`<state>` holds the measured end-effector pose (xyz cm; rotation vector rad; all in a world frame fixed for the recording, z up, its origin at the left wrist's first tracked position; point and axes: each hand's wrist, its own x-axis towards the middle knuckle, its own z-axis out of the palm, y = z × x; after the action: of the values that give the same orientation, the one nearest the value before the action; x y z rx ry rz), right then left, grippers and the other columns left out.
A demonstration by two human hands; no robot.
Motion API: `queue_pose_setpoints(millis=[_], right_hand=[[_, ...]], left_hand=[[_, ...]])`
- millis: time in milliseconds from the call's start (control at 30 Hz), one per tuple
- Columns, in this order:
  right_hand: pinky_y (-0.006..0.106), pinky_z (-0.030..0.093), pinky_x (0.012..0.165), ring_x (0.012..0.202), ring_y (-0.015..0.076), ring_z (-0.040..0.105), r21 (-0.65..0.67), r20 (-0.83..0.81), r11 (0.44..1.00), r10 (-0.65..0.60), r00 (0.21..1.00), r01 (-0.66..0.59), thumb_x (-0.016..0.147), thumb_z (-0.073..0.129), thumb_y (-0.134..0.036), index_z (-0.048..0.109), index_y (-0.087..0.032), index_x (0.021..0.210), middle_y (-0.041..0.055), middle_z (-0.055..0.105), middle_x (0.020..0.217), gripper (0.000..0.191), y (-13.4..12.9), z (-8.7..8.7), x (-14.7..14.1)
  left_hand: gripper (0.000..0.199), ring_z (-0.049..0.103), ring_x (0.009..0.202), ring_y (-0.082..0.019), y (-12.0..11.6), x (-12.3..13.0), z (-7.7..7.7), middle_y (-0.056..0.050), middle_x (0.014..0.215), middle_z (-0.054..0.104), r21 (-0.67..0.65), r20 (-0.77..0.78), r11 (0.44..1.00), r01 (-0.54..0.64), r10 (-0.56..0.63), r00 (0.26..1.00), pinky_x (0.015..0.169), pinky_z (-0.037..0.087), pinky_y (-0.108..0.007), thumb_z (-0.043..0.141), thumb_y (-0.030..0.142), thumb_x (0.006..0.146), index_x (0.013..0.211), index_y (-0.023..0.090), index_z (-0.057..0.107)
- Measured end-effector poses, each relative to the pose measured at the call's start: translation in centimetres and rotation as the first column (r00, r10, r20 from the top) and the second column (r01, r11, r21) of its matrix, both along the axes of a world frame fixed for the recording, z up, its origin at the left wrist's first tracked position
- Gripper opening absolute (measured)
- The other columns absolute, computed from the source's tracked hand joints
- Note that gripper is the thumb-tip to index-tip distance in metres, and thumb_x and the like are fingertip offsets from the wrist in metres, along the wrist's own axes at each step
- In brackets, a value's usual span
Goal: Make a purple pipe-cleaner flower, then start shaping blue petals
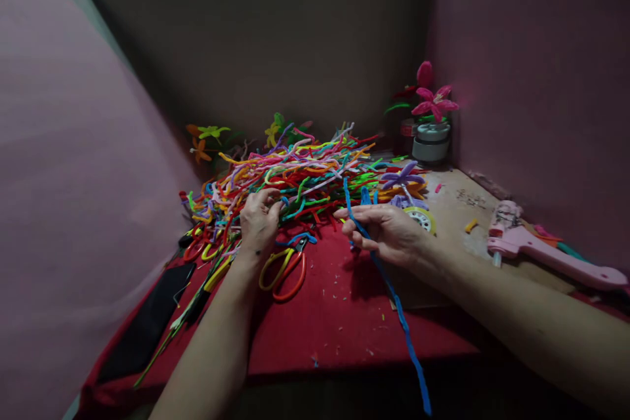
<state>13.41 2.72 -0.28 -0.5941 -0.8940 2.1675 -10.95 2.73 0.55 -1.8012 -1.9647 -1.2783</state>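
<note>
A long blue pipe cleaner (401, 318) runs through my right hand (384, 230), whose thumb and fingers close on it. Its upper end rises above the fingers, and the lower end hangs past the table's front edge. At the pile's near side my left hand (260, 220) is closed in a pinch, with a short bit of blue pipe cleaner (284, 201) showing at the fingertips. Below it lie scissors (290, 279) with one yellow and one red handle loop. A curved blue piece (302, 236) rests across their blades.
A big heap of coloured pipe cleaners (295, 170) covers the table's back. A pink glue gun (556, 252), a yellow-rimmed roll (422, 218) and a purple flower (402, 177) are to the right. A black phone-like slab (145, 321) lies left on the red cloth (339, 328).
</note>
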Motion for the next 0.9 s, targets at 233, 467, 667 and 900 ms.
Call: queue_pose_setpoints(millis=[233,467,667,900], right_hand=[[0.016,0.021,0.035,0.044,0.0071,0.048,0.122,0.000,0.992,-0.045,0.999,0.044,0.064,0.053,-0.009,0.053,-0.011,0.094,0.0055,0.064,0.062,0.031,-0.6,0.1,-0.4],[0.018,0.031,0.040,0.044,0.0079,0.049,0.278,0.073,0.954,-0.139,0.988,0.114,0.066,0.054,-0.014,0.048,-0.016,0.096,-0.0005,0.062,0.059,0.030,-1.2,-0.2,-0.8],[0.020,0.033,0.043,0.043,0.0071,0.046,0.443,0.152,0.890,-0.192,0.970,0.107,0.070,0.052,-0.018,0.049,-0.016,0.095,-0.0031,0.059,0.056,0.025,-1.6,-0.2,-1.1],[0.018,0.031,0.039,0.040,0.0065,0.045,0.588,0.198,0.798,-0.298,0.934,0.130,0.071,0.049,-0.017,0.051,-0.018,0.090,-0.0048,0.056,0.054,0.019,-1.8,-0.8,-1.4]], left_hand=[[0.019,0.056,0.068,-0.012,-2.8,4.8,1.5,-0.002,0.077,0.061,-0.027,0.324,0.945,0.326,-0.300,0.897,0.062,0.044,-0.022,0.057,0.031,0.073,0.084,0.016,0.063],[0.017,0.045,0.044,-0.007,-4.7,9.6,2.0,0.001,0.055,0.057,-0.263,0.585,0.757,0.598,-0.368,0.723,0.043,0.036,-0.018,0.056,0.026,0.073,0.077,0.012,0.065],[0.013,0.048,0.048,-0.007,-4.7,9.4,1.6,0.001,0.057,0.058,-0.271,0.453,0.773,0.573,-0.423,0.785,0.048,0.038,-0.017,0.053,0.022,0.075,0.072,0.013,0.062],[0.013,0.043,0.044,-0.006,-4.8,9.6,1.5,0.004,0.050,0.053,-0.309,0.434,0.786,0.536,-0.385,0.815,0.045,0.034,-0.017,0.050,0.017,0.071,0.061,0.015,0.059]])
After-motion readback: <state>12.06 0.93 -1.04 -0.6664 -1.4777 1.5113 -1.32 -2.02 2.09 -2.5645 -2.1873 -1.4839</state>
